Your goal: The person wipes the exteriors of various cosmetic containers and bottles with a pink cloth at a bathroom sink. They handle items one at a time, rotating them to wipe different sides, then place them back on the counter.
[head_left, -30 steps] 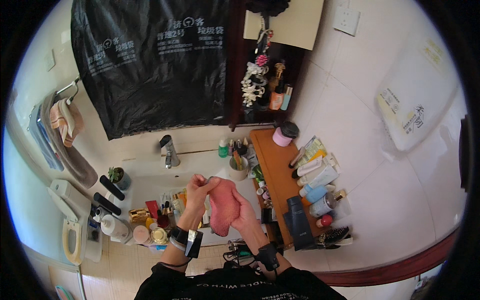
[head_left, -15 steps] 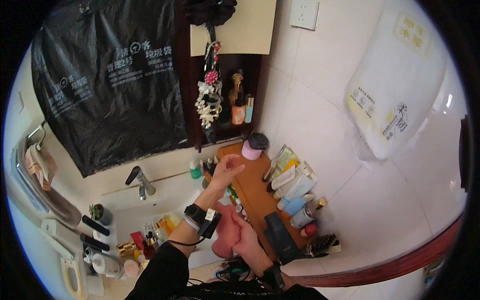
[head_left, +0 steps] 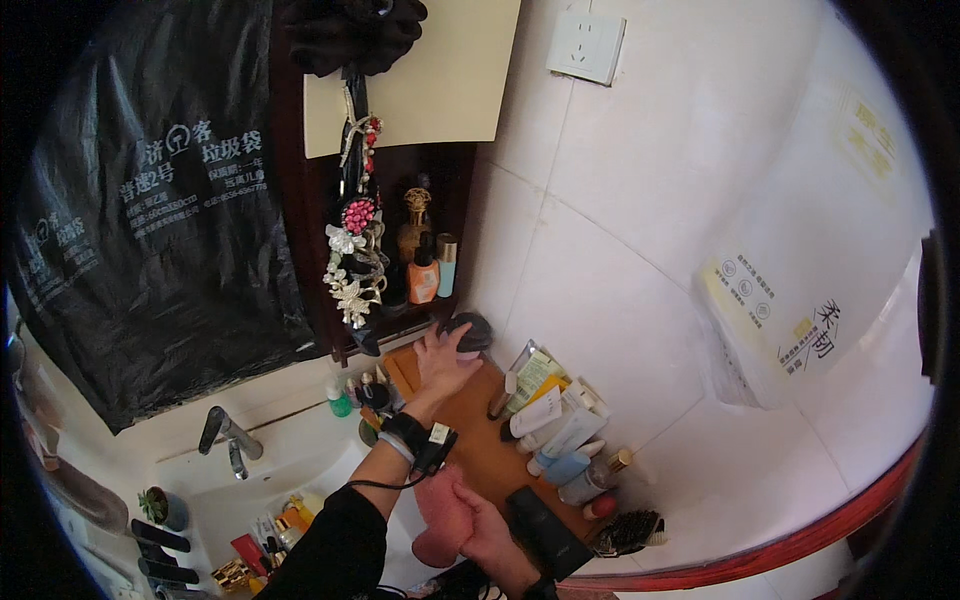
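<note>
While the left hand [head_left: 443,362] stretches up across a brown wooden shelf [head_left: 470,440], its fingers are wrapped over the dark lid of a small round jar [head_left: 470,330] standing at the shelf's far end, against the white tiled wall [head_left: 640,260]. A black wrist strap [head_left: 415,440] with a small device and a thin cable circles that forearm, whose sleeve is black.

Lower in the frame, the right hand [head_left: 490,525] is closed around a pink cloth [head_left: 443,515] — bunched into a soft roll, held just off the shelf's near edge and above the white basin [head_left: 280,470].

Beside the jar, along the wall side of the shelf, lies a row of tubes and bottles [head_left: 555,430] in white, yellow, green and blue. A flat black case [head_left: 545,530] and a dark hairbrush [head_left: 625,533] sit at the shelf's near end.

Behind the left hand, a dark wooden cabinet niche [head_left: 420,250] holds small perfume bottles [head_left: 425,270], with a cluster of beaded hair ornaments [head_left: 352,260] hanging at its edge. A black plastic bag [head_left: 150,220] covers the wall to the left — below it, a chrome tap [head_left: 225,435] stands over the basin, with more small bottles [head_left: 280,520] crowded along the near rim. A white wall socket [head_left: 586,45] sits high on the tiles.
</note>
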A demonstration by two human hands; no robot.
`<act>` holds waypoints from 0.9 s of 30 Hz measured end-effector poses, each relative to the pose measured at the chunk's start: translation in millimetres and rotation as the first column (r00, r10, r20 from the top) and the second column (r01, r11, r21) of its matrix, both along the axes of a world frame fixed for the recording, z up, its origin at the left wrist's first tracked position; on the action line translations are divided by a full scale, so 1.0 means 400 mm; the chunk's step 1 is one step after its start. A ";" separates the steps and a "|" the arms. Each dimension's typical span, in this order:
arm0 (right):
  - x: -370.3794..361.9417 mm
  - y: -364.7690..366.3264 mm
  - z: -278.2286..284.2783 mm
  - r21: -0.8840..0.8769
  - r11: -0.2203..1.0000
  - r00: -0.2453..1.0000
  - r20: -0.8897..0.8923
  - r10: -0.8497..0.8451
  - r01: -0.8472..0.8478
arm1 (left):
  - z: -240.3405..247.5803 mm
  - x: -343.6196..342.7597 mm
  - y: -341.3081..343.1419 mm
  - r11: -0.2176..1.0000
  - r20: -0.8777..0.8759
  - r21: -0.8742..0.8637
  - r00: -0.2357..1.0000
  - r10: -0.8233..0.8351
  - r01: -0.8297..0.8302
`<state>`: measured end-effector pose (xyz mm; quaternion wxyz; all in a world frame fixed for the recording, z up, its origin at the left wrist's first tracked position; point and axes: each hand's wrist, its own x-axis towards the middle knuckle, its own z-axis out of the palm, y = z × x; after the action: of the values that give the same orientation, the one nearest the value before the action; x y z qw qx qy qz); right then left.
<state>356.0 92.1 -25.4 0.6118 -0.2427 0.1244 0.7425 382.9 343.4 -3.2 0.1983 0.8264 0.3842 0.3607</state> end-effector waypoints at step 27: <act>-0.105 -0.015 0.062 0.182 0.979 0.994 0.075 0.076 -0.088 | 0.144 -0.495 -0.383 0.678 0.920 -0.391 0.242 0.308 0.622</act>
<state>314.1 86.0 -0.7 0.6044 -0.2148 0.0239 0.7668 185.1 190.3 54.6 0.7277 0.3178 0.1887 0.5778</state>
